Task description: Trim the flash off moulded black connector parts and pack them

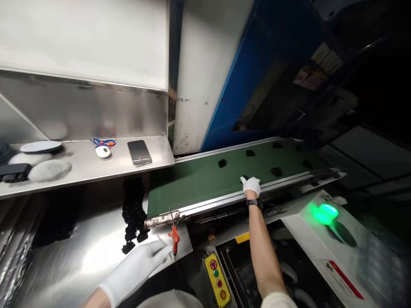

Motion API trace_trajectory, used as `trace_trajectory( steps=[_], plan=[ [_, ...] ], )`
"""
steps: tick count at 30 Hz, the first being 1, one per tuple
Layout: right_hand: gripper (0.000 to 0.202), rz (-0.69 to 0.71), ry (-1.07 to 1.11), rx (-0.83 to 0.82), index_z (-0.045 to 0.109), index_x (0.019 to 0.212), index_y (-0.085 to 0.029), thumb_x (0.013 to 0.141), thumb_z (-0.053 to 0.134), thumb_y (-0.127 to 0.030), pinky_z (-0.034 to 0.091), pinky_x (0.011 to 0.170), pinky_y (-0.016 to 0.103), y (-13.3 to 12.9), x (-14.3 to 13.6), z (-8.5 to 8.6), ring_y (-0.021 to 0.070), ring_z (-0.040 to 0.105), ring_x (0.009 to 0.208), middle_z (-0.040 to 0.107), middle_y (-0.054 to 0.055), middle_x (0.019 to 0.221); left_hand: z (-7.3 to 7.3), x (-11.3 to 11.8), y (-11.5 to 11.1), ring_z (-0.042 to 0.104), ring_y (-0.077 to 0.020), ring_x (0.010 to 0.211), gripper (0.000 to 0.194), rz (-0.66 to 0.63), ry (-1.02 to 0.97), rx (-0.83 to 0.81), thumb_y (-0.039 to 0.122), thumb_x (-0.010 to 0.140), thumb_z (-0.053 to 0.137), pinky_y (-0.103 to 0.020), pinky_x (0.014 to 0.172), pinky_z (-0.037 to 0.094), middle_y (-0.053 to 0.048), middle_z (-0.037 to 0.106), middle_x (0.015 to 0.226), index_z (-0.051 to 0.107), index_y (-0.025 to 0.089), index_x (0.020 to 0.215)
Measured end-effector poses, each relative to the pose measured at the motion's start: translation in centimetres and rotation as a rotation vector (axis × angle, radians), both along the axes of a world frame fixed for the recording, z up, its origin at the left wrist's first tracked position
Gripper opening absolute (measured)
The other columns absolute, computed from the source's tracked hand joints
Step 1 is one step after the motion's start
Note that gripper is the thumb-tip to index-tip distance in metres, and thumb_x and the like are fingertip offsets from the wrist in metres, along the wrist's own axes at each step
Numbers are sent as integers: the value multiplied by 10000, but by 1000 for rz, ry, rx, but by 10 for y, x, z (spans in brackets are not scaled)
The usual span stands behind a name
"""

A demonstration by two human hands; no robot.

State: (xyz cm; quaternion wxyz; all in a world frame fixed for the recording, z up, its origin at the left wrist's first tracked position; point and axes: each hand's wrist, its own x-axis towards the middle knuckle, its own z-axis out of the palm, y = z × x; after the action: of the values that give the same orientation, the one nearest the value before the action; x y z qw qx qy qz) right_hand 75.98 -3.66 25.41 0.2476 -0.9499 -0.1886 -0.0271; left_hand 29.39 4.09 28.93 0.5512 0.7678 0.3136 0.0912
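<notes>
My right hand [251, 185], in a white glove, reaches over the green conveyor belt [189, 182]. Its fingers close on a small black part [245, 176], mostly hidden behind them. My left hand [150, 254], also gloved, hovers above the steel table [99, 252] with fingers stretched out. Just beyond its fingertips is an orange-handled tool [174, 239] with a thin metal tip. To the upper left of that hand, several black parts [133, 220] lie in rows on the table. More small parts sit along the belt, including one dark piece [222, 163] and another [276, 172].
A steel shelf [160, 155] at left carries a phone [139, 152] and a white device [102, 151] with a blue cord. A yellow button box [217, 280] stands low in the middle. At right, a green light [326, 213] glows on a pale machine. A blue panel [231, 90] rises behind the belt.
</notes>
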Motion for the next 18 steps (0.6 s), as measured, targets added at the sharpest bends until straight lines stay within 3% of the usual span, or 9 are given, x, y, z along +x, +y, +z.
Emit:
trace_trajectory(
  steps=[3,5,7,9,11,14,16,18],
  plan=[
    [220,132,90,102,722,1073,-146,1017,785,-349,559,889,339,11,13,-19,168,688,938,710,77,1134,1,83,13,765,-275,966,344,-151,48,91,524,1049,640,-351,890,590,-70,815,1026,842,256,975],
    [189,221,167,182,740,1029,-150,972,822,-311,530,936,344,15,10,-30,206,701,1021,725,127,1186,-1,138,16,779,-287,1047,397,-231,80,202,521,1096,559,-368,956,584,-82,818,1157,839,242,1134],
    [232,299,277,269,758,1039,-164,947,841,-360,536,954,344,11,-1,-37,242,708,1077,751,147,1199,-5,177,12,772,-300,1163,425,-221,57,295,491,1127,517,-395,1032,581,-100,784,1332,777,235,1344],
    [366,371,418,359,762,1126,-181,1007,746,-527,582,909,344,-3,-24,-41,237,729,1019,781,125,1144,-9,195,1,752,-288,1241,460,-142,-23,313,471,1135,528,-408,1088,582,-107,730,1461,679,236,1501],
    [557,434,678,548,757,1187,-181,1055,592,-697,615,824,348,-24,-60,-42,217,736,894,791,112,1073,-13,199,-7,737,-261,1279,492,-38,-119,263,468,1133,558,-396,1116,591,-103,695,1523,617,238,1564],
    [588,472,1168,908,767,1140,-193,1020,645,-756,602,726,326,-57,-124,-42,193,715,811,788,107,1064,-18,209,2,697,-230,1372,454,97,-154,251,456,1161,521,-360,1186,560,-86,688,1542,627,232,1541],
    [509,478,1252,909,776,1104,-204,1003,723,-700,593,705,311,-74,-164,-45,185,710,794,794,91,1052,-23,235,27,663,-227,1426,432,115,-52,350,411,1185,464,-347,1247,505,-93,687,1547,648,212,1521],
    [461,472,1165,765,792,1140,-216,999,747,-653,622,760,334,-87,-195,-54,203,731,822,810,83,1056,-30,278,61,648,-260,1445,450,56,92,437,357,1175,488,-370,1272,474,-137,654,1586,624,171,1562]
  ],
)
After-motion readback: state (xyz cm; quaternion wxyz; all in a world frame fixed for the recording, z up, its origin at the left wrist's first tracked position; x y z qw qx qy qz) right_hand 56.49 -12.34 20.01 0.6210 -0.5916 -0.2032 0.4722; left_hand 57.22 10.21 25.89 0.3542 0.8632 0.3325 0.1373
